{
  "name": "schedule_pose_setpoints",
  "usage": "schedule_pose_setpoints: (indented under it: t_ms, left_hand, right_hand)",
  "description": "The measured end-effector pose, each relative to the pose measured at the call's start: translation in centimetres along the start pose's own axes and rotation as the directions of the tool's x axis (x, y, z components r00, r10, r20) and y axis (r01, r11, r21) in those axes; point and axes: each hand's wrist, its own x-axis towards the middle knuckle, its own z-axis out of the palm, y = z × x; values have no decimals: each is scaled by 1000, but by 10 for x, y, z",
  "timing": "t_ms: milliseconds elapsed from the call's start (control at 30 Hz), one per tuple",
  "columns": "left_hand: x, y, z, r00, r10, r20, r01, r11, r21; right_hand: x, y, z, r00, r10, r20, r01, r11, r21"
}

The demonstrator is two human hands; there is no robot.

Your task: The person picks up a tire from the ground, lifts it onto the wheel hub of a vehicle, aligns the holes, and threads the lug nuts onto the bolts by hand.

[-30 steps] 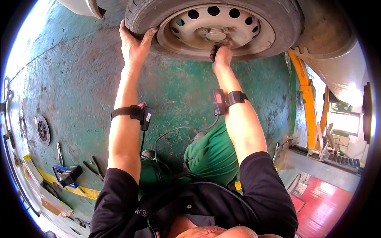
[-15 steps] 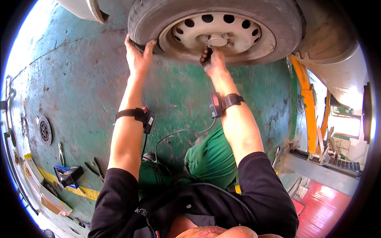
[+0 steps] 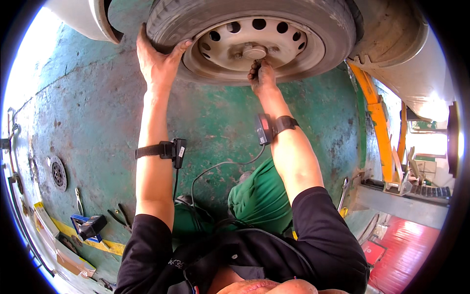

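Observation:
A car wheel fills the top middle, with a worn grey tyre [image 3: 169, 29] around a dusty steel rim [image 3: 313, 51]. My left hand [image 3: 159, 63] grips the tyre's left edge, its thumb across the sidewall and its fingers along the tread. Just below the round centre hub [image 3: 254, 52], my right hand [image 3: 265, 78] is closed, its dirty fingertips pinched together at the lower wheel-bolt area. Whatever is between those fingertips is hidden. Dark straps with small boxes circle both forearms, and a cable hangs from each box.
Body panels [image 3: 81, 17] [image 3: 396, 39] flank the wheel. An orange lift arm [image 3: 374, 117] stands to the right, near a wrench [image 3: 343, 192]. At left on the green floor lie a clutch disc [image 3: 58, 174], pliers [image 3: 120, 215], a blue-and-black tool [image 3: 90, 226] and an open long box [image 3: 58, 240].
The wheel appears farther left in the picture, and my left hand has shifted left with it. My right hand stays pinched below the hub. Floor items sit slightly lower in view.

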Motion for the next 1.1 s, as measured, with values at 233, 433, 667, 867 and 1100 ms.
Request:
schedule_pose_setpoints:
  t_ms: [233, 433, 667, 867, 1100]
  left_hand:
    - [-35, -67, 15, 963, -234, 133, 261, 929, -263]
    - [-28, -48, 3, 938, -294, 182, 331, 917, -224]
    - [-4, -18, -1, 997, -55, 52, 58, 996, -64]
    - [-25, -47, 6, 979, -176, 104, 187, 975, -116]
    - [-34, -62, 11, 967, -216, 135, 235, 960, -151]
  right_hand:
    - [-5, -6, 9, 928, -335, -160, 240, 871, -429]
    - [-50, -36, 38, 986, -119, -120, 104, 987, -125]
    - [-72, -53, 61, 998, -56, -31, 55, 997, -49]
    - [-90, -57, 85, 1000, 2, 8, -2, 997, -82]
    - [-65, -43, 80, 993, 60, 99, -84, 961, 263]
